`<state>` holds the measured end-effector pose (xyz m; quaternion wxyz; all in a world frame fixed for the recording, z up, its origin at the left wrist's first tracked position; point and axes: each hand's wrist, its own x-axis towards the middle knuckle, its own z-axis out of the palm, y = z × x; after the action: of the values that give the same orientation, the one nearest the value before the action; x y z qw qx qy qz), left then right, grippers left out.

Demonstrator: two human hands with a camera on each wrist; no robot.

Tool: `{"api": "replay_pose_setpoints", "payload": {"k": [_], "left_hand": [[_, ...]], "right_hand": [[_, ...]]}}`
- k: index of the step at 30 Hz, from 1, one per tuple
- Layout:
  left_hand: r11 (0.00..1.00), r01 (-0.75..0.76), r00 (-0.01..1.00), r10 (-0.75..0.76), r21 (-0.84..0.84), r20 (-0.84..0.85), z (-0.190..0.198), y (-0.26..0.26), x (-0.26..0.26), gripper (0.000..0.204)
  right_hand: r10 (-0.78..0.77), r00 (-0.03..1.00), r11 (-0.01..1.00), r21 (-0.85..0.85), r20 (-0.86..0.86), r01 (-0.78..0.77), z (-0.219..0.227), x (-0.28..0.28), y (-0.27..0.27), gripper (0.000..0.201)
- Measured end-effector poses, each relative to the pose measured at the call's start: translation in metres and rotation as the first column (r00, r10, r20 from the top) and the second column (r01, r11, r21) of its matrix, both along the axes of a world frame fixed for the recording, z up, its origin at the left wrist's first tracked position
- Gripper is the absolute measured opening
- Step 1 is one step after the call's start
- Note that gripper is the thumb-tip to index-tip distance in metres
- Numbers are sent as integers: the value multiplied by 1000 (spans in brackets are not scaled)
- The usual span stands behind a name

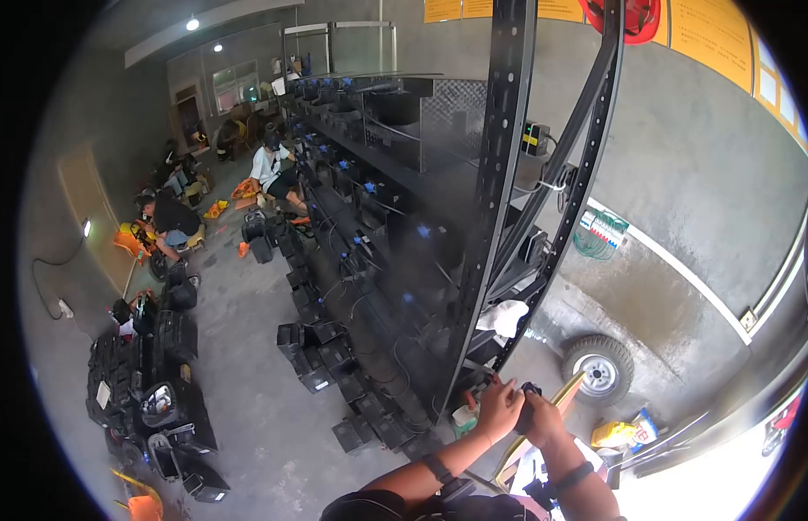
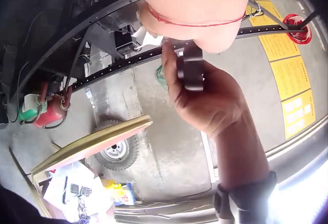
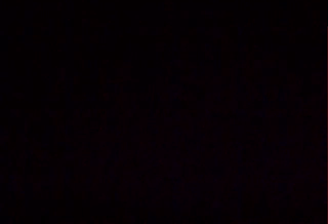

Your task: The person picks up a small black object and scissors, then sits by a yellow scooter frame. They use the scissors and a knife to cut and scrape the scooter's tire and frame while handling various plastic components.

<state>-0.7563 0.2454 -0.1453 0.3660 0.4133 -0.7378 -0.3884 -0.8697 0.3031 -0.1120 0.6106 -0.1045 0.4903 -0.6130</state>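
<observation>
Our right hand [image 2: 207,98] curls its fingers around a small black part [image 2: 190,66], just beside the slanted brace [image 1: 567,165] of the rack. Our left hand [image 1: 499,406] touches it from the other side, but we cannot tell how far it is open. We think the part could slip and fall to the floor [image 1: 248,391] if the grip loosens.

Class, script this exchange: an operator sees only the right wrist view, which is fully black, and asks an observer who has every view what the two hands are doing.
Operator: My picture is black. Is the right hand holding anything?
Observer: Yes, the right hand holds a small black part.
Operator: Where is the left hand?
Observer: The left hand is close beside it, at the foot of the black rack.
Operator: What lies beyond them?
Observer: A wheel on the concrete floor.
</observation>
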Motion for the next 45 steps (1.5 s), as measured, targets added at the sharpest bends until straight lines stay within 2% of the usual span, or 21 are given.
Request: {"api": "replay_pose_setpoints", "payload": {"k": [1, 3, 5, 6, 7, 8, 10, 15, 19, 21, 27, 29, 31, 33, 38, 39, 40, 41, 43, 44, 45], "left_hand": [[1000, -5, 1000, 5, 5, 7, 8, 6, 1, 21], [871, -286, 958, 272, -399, -93, 20, 15, 3, 25], [890, 71, 979, -149, -450, -140, 27, 33, 8, 31], [850, 400, 890, -449, -343, -76, 21, 42, 8, 38], [711, 671, 731, -682, -209, 28, 25, 54, 11, 47], [578, 810, 586, -805, -97, 96, 47, 62, 20, 56], [569, 819, 573, -806, -69, 149, 18, 66, 8, 65], [553, 833, 550, -826, -8, 125, 43, 61, 39, 60], [483, 861, 504, -770, -160, 391, 25, 77, 51, 40], [397, 893, 447, -723, -212, 527, 21, 84, 53, 37], [275, 933, 361, -716, -233, 597, 30, 89, 83, 31], [371, 908, 413, -711, -196, 569, 45, 90, 92, 31], [314, 928, 369, -687, -202, 625, 41, 86, 97, 31], [266, 888, 447, -690, -375, 569, 24, 81, 97, 14], [331, 943, 297, -785, -37, 543, 45, 70, 111, 18], [364, 929, 290, -828, 68, 479, 44, 60, 118, 20], [448, 885, 359, -831, 127, 425, 73, 50, 127, 23], [509, 839, 416, -829, 195, 375, 97, 45, 135, 27], [661, 748, 646, -744, 50, 173, 72, 38, 142, 35], [672, 734, 676, -737, 95, -16, 64, 31, 141, 39], [683, 715, 698, -689, 149, -193, 60, 26, 138, 43]], "right_hand": [[-1, 1000, 1000, -4, 11, 1, -29, -15, -8, 30], [-9, 992, 999, 47, -124, 15, -43, -37, -23, 30], [-84, 988, 993, 72, -129, 93, -52, -65, -46, 32], [-91, 992, 992, 74, -83, 98, -48, -74, -54, 33], [-95, 995, 992, 81, -38, 98, -45, -79, -60, 34], [-98, 993, 992, 73, -59, 102, -36, -76, -65, 34], [-36, 992, 997, 68, -119, 44, -14, -66, -69, 34], [124, 985, 989, 97, -117, -113, -8, -33, -66, 32], [407, 884, 913, 141, -228, -384, 15, 37, -29, 35], [510, 822, 860, 162, -252, -484, -2, 54, -19, 34], [481, 861, 876, 137, -167, -463, -20, 82, -15, 32], [471, 858, 882, 123, -203, -455, -13, 88, -19, 33], [407, 882, 913, 68, -239, -402, 5, 97, -18, 33], [385, 899, 922, 55, -207, -382, -4, 100, -23, 34], [412, 881, 911, 102, -233, -400, -25, 90, -14, 36], [287, 929, 958, 55, -235, -282, -15, 92, -11, 35], [234, 937, 971, 20, -260, -237, -24, 83, -15, 34], [216, 965, 976, 11, -146, -216, 9, 78, -11, 32], [66, 989, 996, -52, -133, -74, 4, 59, -13, 27], [150, 973, 987, -31, -173, -157, 2, 44, -14, 51], [97, 982, 995, -21, -161, -102, 3, 35, -10, 51]]}}
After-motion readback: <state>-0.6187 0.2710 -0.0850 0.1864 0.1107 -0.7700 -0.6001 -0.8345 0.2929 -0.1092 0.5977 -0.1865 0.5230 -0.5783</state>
